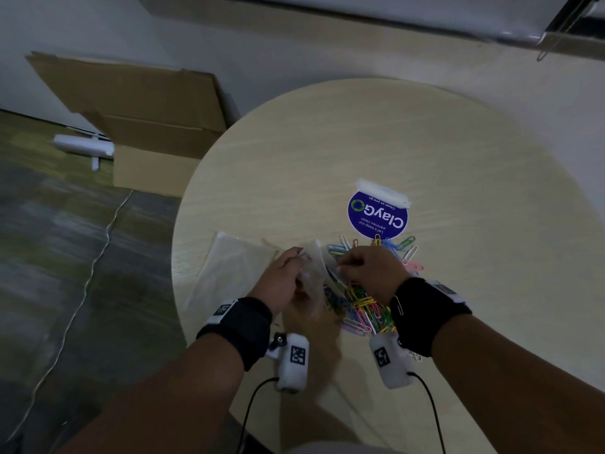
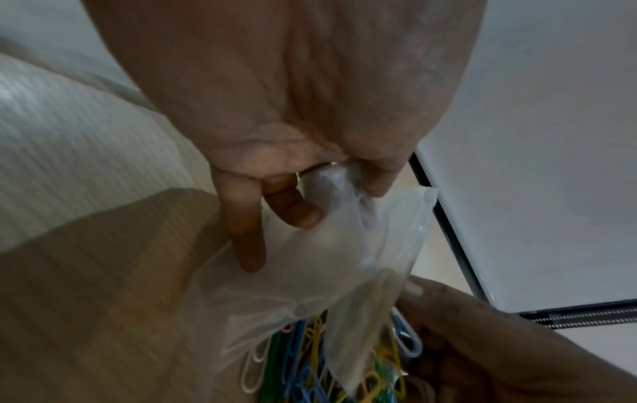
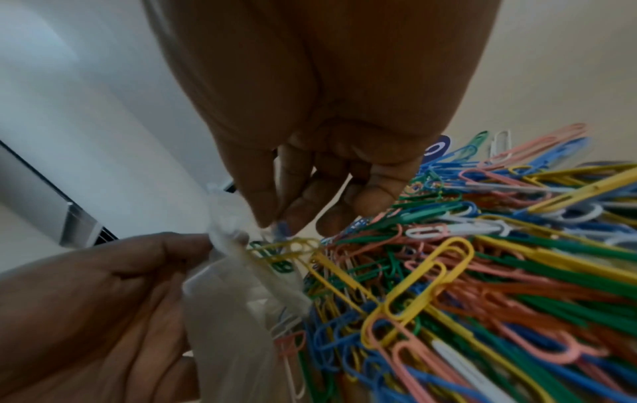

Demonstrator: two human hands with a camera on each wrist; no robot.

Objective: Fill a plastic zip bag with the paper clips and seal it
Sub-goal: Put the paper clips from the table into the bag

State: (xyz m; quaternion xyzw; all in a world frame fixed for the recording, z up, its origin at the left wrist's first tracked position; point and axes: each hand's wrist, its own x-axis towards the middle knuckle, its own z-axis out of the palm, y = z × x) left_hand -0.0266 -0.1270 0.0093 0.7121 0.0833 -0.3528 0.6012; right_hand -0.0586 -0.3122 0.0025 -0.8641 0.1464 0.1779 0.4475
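Step in hand, by my judgement: filling. The left hand [image 1: 283, 276] grips the zip bag [image 2: 310, 267] at its mouth, thumb and curled fingers pinching the clear film, and holds it just beside the near-left edge of the pile of paper clips [image 1: 366, 306]. The right hand [image 1: 370, 273] is at the bag's opening on the pile side, fingers curled together at the rim; in the right wrist view a few clips, yellow and green, lie at the fingertips and the mouth. Whether it pinches clips, film or both, I cannot tell.

The pile lies on the round desk [image 1: 425, 142], beneath and beyond the right hand. A few clips show through the film; most are outside, so the task is at an early stage and the seal is not yet made.

Next move, as judged: keep the mouth spread wide, feed clips in small bunches, since they tangle and may snag the rim.

Count: one bag in hand; a further clear plastic sheet or bag [image 1: 235, 263] lying flat left of the pile; one blue round sticker [image 1: 378, 216] just beyond the pile; clips too many to count, in yellow, green, blue, pink and white.
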